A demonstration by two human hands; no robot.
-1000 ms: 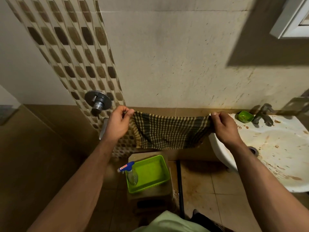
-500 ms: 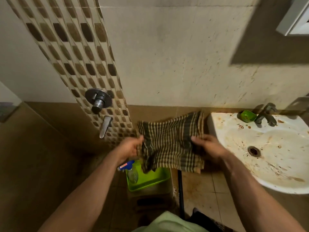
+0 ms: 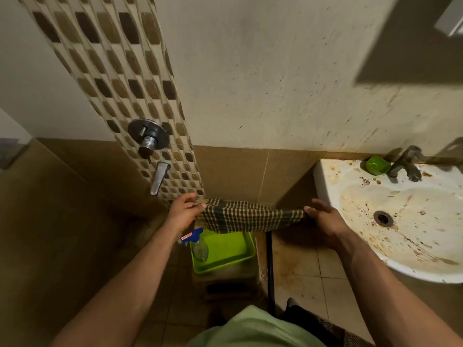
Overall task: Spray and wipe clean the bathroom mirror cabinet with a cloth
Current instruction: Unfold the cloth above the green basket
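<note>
A dark green and beige checked cloth (image 3: pixel 246 217) is stretched sideways between my two hands, folded into a narrow band. My left hand (image 3: pixel 184 212) pinches its left end and my right hand (image 3: pixel 323 216) pinches its right end. Below the cloth a clear spray bottle with a blue trigger head (image 3: pixel 196 242) lies in a lime green tray (image 3: pixel 230 256) on a low stool. Only a corner of the white mirror cabinet (image 3: pixel 451 20) shows at the top right edge.
A stained white washbasin (image 3: pixel 400 221) with a grey tap (image 3: pixel 407 164) and a green soap dish (image 3: pixel 377 165) juts out at the right. A chrome shower valve (image 3: pixel 148 135) and spout (image 3: pixel 159 177) stick out of the patterned tile strip. A dark pole (image 3: pixel 270 271) stands beside the stool.
The cloth, stretched wide a second ago, was brought down and folded over, and is now pulled out sideways again as a narrower band, lower than before. The view tilted downward.
</note>
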